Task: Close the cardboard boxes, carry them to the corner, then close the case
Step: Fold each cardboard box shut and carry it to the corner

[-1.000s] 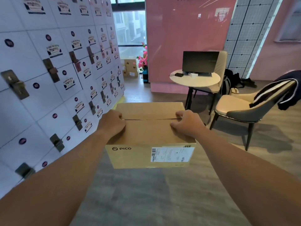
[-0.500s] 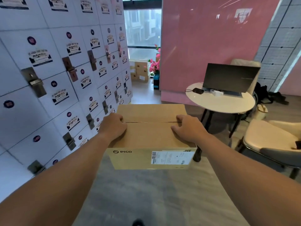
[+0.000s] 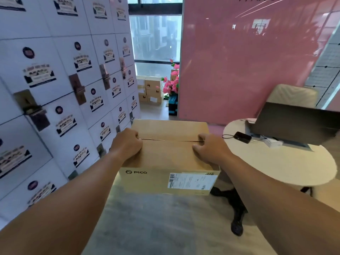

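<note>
A closed brown cardboard box (image 3: 169,155) marked PICO, with a white shipping label on its near side, hangs in front of me above the floor. My left hand (image 3: 127,143) grips its left top edge with curled fingers. My right hand (image 3: 209,149) grips the right top edge the same way. The two top flaps meet in a thin seam running between my hands. Far ahead, in the corner by the window, several similar cardboard boxes (image 3: 150,92) are stacked. No case is in view.
A wall of white lockers (image 3: 60,92) runs along my left. A pink wall (image 3: 248,57) stands ahead right, with pink flowers (image 3: 171,85) at its corner. A round white table (image 3: 287,162) with a laptop (image 3: 298,122) is close on my right. Grey floor lies below.
I have walked forward with the box toward the window corner. The lockers, table and stacked boxes appear nearer. Both hands keep the same grip on the box.
</note>
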Tool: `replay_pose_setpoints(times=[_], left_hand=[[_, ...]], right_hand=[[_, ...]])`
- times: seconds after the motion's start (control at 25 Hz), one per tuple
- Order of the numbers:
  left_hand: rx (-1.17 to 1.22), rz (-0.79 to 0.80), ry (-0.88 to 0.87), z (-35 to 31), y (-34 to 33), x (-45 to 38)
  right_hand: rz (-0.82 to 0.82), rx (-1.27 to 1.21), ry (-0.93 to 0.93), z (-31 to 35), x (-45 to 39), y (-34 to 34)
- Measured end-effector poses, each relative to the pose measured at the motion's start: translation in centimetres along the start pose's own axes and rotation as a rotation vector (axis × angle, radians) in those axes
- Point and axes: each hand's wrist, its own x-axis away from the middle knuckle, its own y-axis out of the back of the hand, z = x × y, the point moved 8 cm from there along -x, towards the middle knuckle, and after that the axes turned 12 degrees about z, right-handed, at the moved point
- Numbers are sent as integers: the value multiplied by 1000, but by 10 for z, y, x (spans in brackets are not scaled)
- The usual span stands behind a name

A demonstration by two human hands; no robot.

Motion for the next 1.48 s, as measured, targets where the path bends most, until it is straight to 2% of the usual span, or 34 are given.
replay_pose_setpoints(times=[0.32,0.52,0.92,1.36,1.48], left_hand=[[-11,38,79,14,-16,-278],[21,16,93,34,-2,-441],[-7,52,54,111,15,-805],[-28,55,62,129,7,-1156],[2,58,120,125,9,-1250]], right_hand=[[41,-5,-4,-27,-298,34],[34,-35,10,-16,-469,64],[50,-10,-63,9,-818,75],[20,-31,-58,-18,-1166,115],[70,-36,-49,-27,-1272,133]])
